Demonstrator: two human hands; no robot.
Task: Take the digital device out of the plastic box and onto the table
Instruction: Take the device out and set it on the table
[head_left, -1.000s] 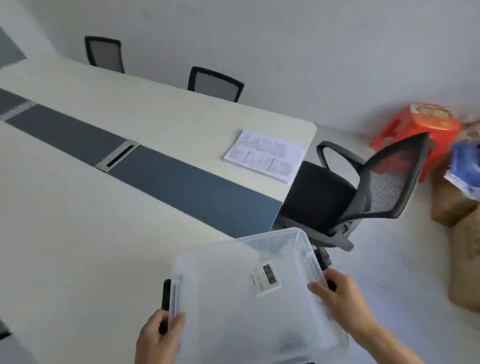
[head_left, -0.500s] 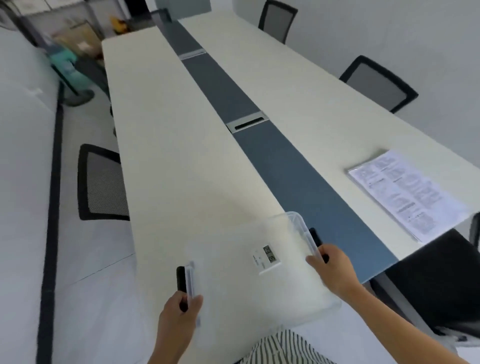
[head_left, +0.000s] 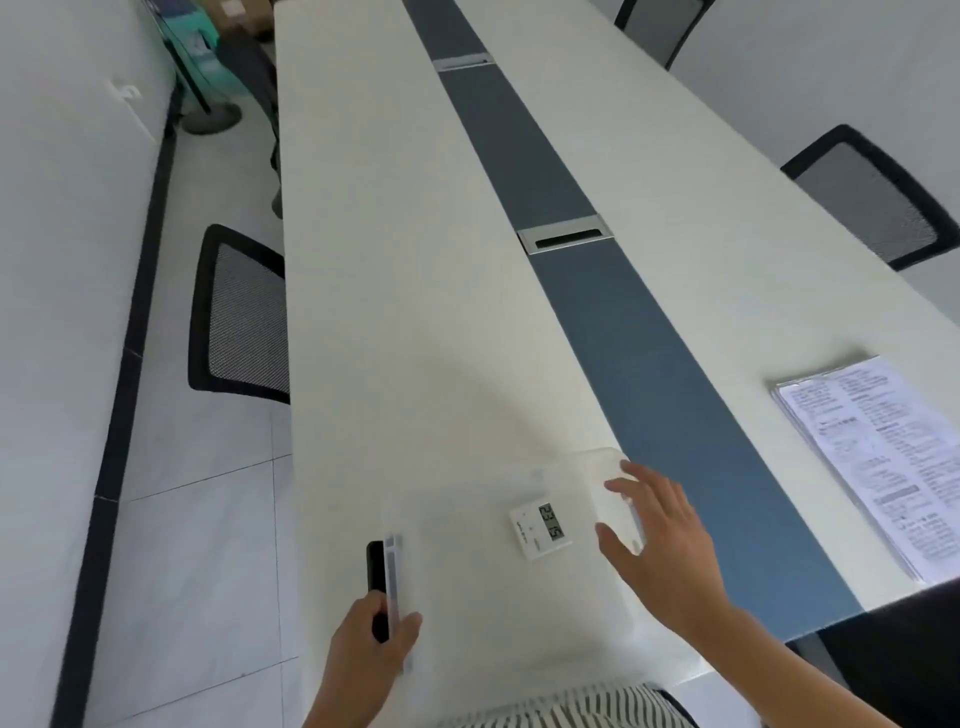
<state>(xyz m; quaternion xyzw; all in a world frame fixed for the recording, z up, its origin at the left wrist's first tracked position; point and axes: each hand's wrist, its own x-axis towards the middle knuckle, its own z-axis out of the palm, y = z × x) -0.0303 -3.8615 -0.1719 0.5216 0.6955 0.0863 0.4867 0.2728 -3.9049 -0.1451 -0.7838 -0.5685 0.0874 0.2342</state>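
Observation:
A clear plastic box (head_left: 467, 587) with a lid rests on the near end of the long white table (head_left: 395, 312). Inside it lies a small white digital device (head_left: 540, 526) with a dark number display. My left hand (head_left: 371, 649) grips the box's left edge at its black latch (head_left: 376, 571). Over the box's right side hovers my right hand (head_left: 662, 540), fingers spread, holding nothing, just right of the device.
A dark blue strip (head_left: 649, 364) with a metal cable slot (head_left: 566, 240) runs down the table's middle. A stack of printed papers (head_left: 883, 462) lies at the right. Mesh chairs stand at the left (head_left: 241, 317) and right (head_left: 878, 202).
The view swung left along the table. The box came down onto the table's near end. My right hand let go of the right latch and opened above the box.

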